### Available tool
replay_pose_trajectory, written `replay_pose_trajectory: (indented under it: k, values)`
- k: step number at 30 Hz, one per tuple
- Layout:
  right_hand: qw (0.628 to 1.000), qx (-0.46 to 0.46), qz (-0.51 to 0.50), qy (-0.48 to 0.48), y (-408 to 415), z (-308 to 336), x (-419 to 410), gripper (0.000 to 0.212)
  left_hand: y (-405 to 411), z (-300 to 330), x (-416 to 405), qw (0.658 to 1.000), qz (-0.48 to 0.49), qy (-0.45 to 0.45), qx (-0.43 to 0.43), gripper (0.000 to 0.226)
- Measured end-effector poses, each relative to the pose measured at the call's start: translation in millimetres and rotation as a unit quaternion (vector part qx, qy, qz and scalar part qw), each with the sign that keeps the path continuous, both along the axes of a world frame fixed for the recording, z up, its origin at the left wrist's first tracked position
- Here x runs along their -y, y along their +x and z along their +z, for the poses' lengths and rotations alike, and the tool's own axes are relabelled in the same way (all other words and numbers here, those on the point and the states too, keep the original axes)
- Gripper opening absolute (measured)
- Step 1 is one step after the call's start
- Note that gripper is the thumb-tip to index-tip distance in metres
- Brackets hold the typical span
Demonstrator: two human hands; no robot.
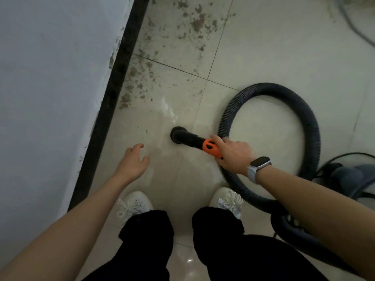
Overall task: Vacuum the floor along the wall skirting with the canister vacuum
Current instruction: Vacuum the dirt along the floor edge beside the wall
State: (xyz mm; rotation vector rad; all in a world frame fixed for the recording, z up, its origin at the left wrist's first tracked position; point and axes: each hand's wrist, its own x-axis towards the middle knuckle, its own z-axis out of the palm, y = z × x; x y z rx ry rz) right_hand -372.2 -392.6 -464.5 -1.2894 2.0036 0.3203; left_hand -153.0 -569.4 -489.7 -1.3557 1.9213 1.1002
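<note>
My right hand [235,154] grips the vacuum hose at its orange collar [212,148]. The black round nozzle [178,134] at the hose's end sits on the tiled floor, a short way right of the black wall skirting [113,92]. Brown dirt [140,78] lies scattered on the tiles along the skirting, farther ahead of the nozzle. The dark ribbed hose [304,110] loops in a wide circle to the right. My left hand [133,162] hovers over the floor near the skirting with relaxed, spread fingers and holds nothing.
A pale wall [50,88] fills the left side. The canister vacuum [349,179] and a thin cable [334,157] lie at the right edge. My white shoes [134,203] stand on the tiles just behind the nozzle. Another cord [353,23] runs at the top right.
</note>
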Motion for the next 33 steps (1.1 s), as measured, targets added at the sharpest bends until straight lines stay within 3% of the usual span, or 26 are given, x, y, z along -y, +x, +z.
replay_pose_trajectory:
  k: [7,14,21,27,33]
  values:
    - [0.996,-0.063,0.036,-0.044,22,-10,55,0.027,8,-68,14,0.993,-0.058,-0.099,-0.005,0.073]
    - [0.981,-0.176,-0.05,-0.061,-31,-21,58,0.027,15,-102,24,0.986,-0.064,-0.14,0.057,0.099]
    - [0.99,-0.089,0.077,-0.082,21,-24,57,0.025,20,-115,18,0.984,-0.071,-0.13,0.097,0.106]
    - [0.995,-0.041,0.087,-0.001,38,-34,94,0.029,19,-114,22,0.985,-0.07,-0.135,0.084,0.103]
    - [0.987,-0.098,0.105,-0.068,30,-31,128,0.026,27,-116,23,0.984,-0.062,-0.16,0.055,0.098]
